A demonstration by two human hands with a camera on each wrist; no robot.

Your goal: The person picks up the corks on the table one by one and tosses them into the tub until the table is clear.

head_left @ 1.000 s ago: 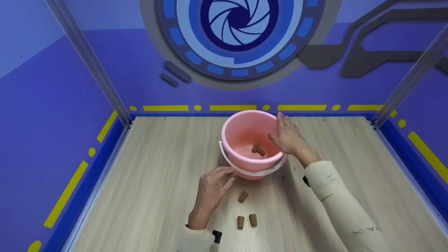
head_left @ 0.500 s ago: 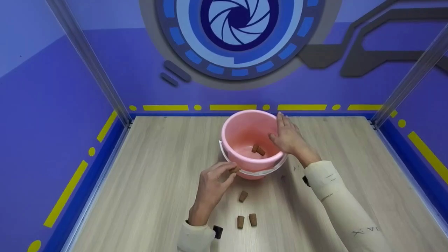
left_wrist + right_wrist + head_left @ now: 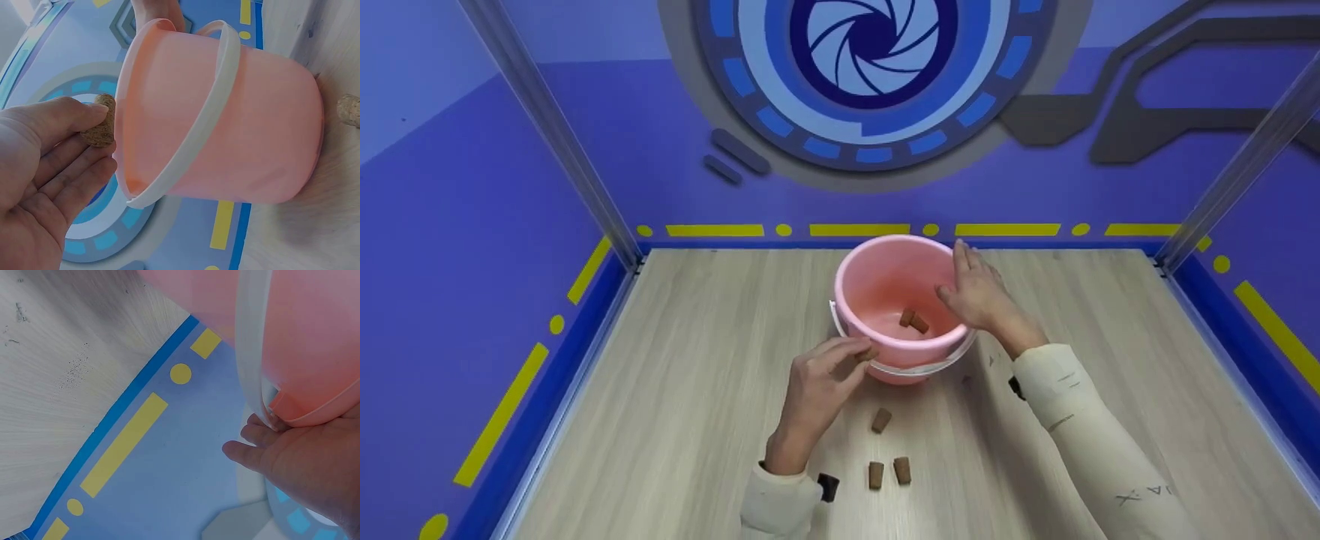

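Your left grip [image 3: 816, 384] pinched a cork [image 3: 99, 134] just beside the bucket [image 3: 911, 346]. Your right grip [image 3: 981, 296], straight-fingered, rested against it.

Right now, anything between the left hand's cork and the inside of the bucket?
The near rim of the bucket, likely: the cork shows right at its edge; whether high enough to clear, I can't tell. The handle hangs below the rim; the right hand is at the right side.

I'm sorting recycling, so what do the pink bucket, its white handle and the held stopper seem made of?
The bucket looks plastic: smooth, faintly glossy, evenly coloured. The handle is probably plastic too, a smooth, satiny curved strip. The stopper seems cork: matt, brown, speckled.
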